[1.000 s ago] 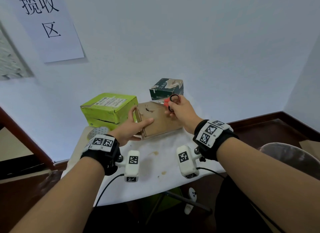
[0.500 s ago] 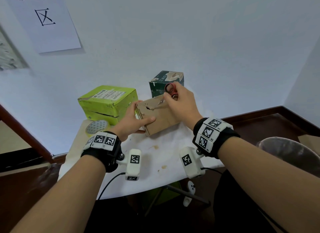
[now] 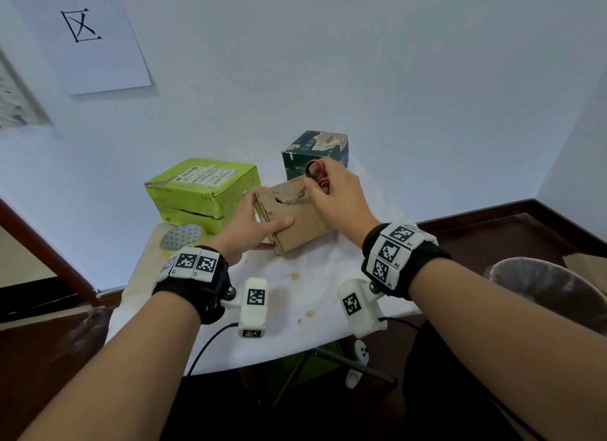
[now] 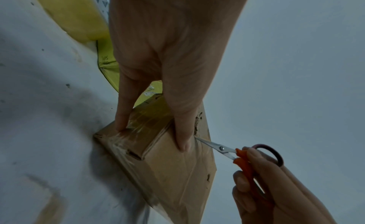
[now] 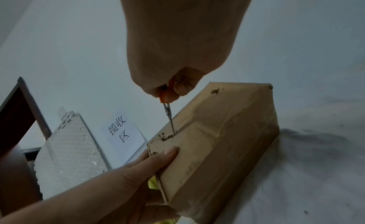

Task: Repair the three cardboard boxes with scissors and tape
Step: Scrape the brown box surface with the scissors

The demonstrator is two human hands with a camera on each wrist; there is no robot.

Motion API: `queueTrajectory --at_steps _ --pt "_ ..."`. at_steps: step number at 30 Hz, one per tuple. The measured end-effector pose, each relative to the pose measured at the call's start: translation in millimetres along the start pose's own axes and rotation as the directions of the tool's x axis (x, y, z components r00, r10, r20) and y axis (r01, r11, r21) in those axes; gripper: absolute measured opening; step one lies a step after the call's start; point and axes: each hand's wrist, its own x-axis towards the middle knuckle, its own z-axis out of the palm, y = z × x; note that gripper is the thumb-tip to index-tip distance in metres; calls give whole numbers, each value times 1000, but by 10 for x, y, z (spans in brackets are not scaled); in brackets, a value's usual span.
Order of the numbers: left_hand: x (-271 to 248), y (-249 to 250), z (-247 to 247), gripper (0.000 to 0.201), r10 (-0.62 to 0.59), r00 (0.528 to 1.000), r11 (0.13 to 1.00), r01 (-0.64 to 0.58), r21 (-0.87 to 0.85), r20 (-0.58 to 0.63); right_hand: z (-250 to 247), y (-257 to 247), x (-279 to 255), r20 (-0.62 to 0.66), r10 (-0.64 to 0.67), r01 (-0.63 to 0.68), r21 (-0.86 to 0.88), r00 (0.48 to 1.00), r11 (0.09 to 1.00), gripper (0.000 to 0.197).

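Right hand (image 3: 338,194) gripping scissors (image 3: 316,174), left hand (image 3: 249,224) clasping brown box (image 3: 302,224)

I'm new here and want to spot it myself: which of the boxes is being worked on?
Look at the white table against the wall. Of the boxes there, it is the plain brown box, nearest the person and tilted up. Unlike the green box and dark box, it has a ragged tear near its top.

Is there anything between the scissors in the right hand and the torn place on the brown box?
Nothing visible. The scissors in the right hand already have their tip at the tear of the brown box. The left hand holds the box's end, its thumb beside the tear, not across it.
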Motion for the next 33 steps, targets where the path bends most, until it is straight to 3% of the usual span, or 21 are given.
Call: queueTrajectory --at_steps 4,8,11,13,14,16,19,23,33 --pt "10 -14 -20 63 -4 1000 1000 4 -4 11 23 4 0 32 -131 133 -107 991 985 18" --pt "12 -10 -13 62 3 1000 1000 -3 11 8 58 -4 -1 49 -170 173 -85 984 981 17" --pt "0 -12 -5 61 14 1000 1000 -14 19 2 108 15 -17 97 -104 112 -76 990 991 19" --pt "-5 -12 -6 60 15 1000 1000 -15 19 4 152 27 -25 109 39 -41 13 993 999 15" --pt "-8 -11 -9 60 14 1000 1000 -15 18 4 164 28 -23 112 151 -163 109 982 981 10" --pt "-10 -7 -13 61 6 1000 1000 -7 16 8 178 18 -19 170 363 -400 343 916 850 4" --pt "-5 -5 -11 62 3 1000 1000 -3 11 11 173 1 -1 269 497 -559 519 825 647 3" --pt "10 4 -7 63 2 1000 1000 -2 6 5 195 10 34 307 524 -595 566 795 570 11" --pt "27 -12 -22 67 -23 1000 1000 23 -4 15 257 55 -31 322 529 -562 728 786 393 9"
